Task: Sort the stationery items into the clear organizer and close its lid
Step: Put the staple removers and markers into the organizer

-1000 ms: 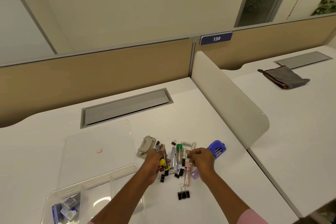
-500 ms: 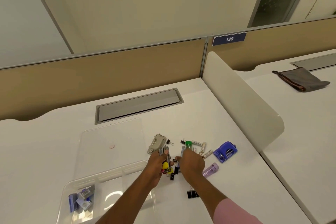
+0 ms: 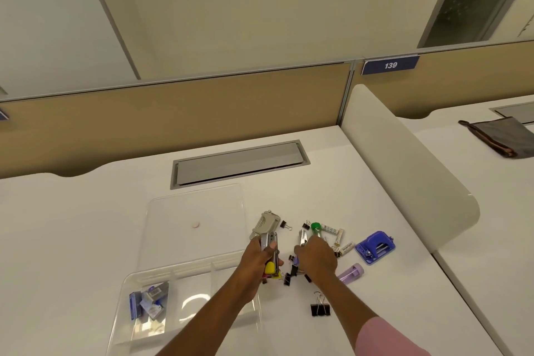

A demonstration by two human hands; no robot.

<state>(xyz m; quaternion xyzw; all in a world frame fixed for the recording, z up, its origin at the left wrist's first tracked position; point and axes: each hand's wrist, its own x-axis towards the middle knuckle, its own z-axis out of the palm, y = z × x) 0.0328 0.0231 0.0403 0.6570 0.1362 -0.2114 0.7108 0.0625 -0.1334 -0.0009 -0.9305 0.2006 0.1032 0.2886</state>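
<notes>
since a moment ago our right hand [image 3: 315,255] has slid in from the far right of the pile to sit just beside the left, over the small clips in the middle. our left hand [image 3: 258,259] is clamped on a bunch of metal staplers [image 3: 270,243] with a yellow-tipped piece [image 3: 270,267] poking out below the fingers; the right is curled down over a silver tool [image 3: 302,237], but we cannot tell whether it has closed on it yet. the clear organizer [image 3: 138,277] sits down and left of the left hand, its forearm crossing the right-hand compartments, and the lid [image 3: 196,211] lies open flat just beyond it; only the far-left compartment holds staple boxes [image 3: 148,300]. our worry, as a guess, is the overfull left grip: several loose pieces held in one fist could slip and scatter on the way across. the right hand could also nudge the small black clips [image 3: 287,279] beneath it. still out are the grey stapler [image 3: 265,224] beyond the left hand, the green-capped tube [image 3: 316,229], the blue punch [image 3: 375,246] and lilac stapler [image 3: 350,273] right of the right hand, and a large binder clip [image 3: 320,308] beside the right forearm, so closing the lid is far off.
</notes>
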